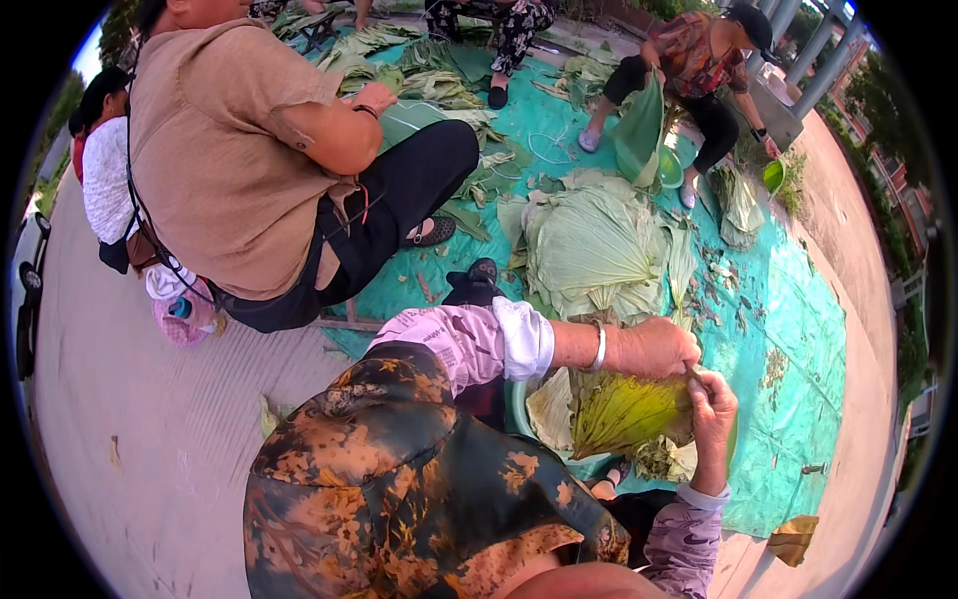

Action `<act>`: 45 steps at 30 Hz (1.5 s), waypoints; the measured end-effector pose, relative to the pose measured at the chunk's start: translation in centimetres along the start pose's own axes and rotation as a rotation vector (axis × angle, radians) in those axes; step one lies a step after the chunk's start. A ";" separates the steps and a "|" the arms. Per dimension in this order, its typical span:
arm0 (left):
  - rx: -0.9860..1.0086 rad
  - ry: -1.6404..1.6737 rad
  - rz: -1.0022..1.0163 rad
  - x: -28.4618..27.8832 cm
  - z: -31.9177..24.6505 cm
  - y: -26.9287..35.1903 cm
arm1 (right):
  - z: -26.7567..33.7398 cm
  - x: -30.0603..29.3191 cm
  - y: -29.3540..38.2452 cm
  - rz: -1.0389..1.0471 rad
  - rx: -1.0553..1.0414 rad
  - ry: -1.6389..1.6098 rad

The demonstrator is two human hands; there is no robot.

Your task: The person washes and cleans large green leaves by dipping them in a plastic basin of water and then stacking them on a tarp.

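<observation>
A large yellow-green leaf point(632, 412), brown along its edge, hangs between my hands over a light green basin point(520, 412). My left hand point(658, 348), with a silver bangle at the wrist, pinches the leaf's upper right edge. Close beside it, thumb and fingers of my right hand point(712, 408) grip the same edge. Pale dried leaf pieces point(550, 410) and a crumpled leaf bundle point(666, 458) lie in or at the basin, partly hidden by the held leaf. Beyond my left forearm lies a broad stack of pale green leaves point(595, 243).
A turquoise tarpaulin point(793, 419) with leaf scraps covers the ground. A person in a tan shirt point(232, 150) sits close at the left. Another person point(700, 67) sits at the upper right, holding a big leaf point(642, 135). A brown leaf piece point(793, 539) lies at the lower right.
</observation>
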State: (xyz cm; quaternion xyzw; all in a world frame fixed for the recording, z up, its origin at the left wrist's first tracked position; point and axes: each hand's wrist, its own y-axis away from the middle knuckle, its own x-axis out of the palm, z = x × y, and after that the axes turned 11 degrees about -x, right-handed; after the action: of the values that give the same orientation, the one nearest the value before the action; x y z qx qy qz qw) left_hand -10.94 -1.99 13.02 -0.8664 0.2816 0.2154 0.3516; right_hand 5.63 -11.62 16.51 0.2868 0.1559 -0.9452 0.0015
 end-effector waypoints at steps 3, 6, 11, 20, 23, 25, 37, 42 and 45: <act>-0.001 0.004 -0.014 0.2 1.0 -1.1 | -0.6 0.2 -1.6 0.012 0.016 -0.007; 0.023 -0.035 -0.080 1.0 3.5 -1.9 | -2.6 1.7 -3.5 -0.030 0.113 -0.177; -0.097 0.012 -0.021 1.7 5.3 -1.3 | -5.3 3.7 -4.4 0.061 0.143 -0.473; -0.416 0.207 0.079 0.8 5.4 -2.5 | -8.5 3.9 -5.1 0.052 0.187 -0.560; -0.416 0.412 0.056 0.5 5.4 -2.5 | -7.7 3.4 -5.4 0.041 0.240 -0.508; -0.369 0.331 0.067 0.9 6.5 -2.3 | -8.0 3.4 -5.5 0.036 0.213 -0.464; -0.304 0.212 0.103 1.4 7.5 -2.4 | -7.2 3.4 -5.4 -0.025 0.187 -0.417; -0.326 0.229 0.130 1.2 7.7 -2.4 | -7.7 2.8 -5.2 -0.114 0.078 -0.286; -0.273 0.187 0.099 1.0 7.6 -2.5 | -8.7 2.3 -4.7 -0.087 0.124 -0.296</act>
State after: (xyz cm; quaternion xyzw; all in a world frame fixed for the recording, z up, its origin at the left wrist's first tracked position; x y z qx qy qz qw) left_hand -9.98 4.75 8.64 -0.9073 0.3237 0.1873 0.1920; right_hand 8.00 -4.37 9.86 0.1368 0.1078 -0.9841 -0.0342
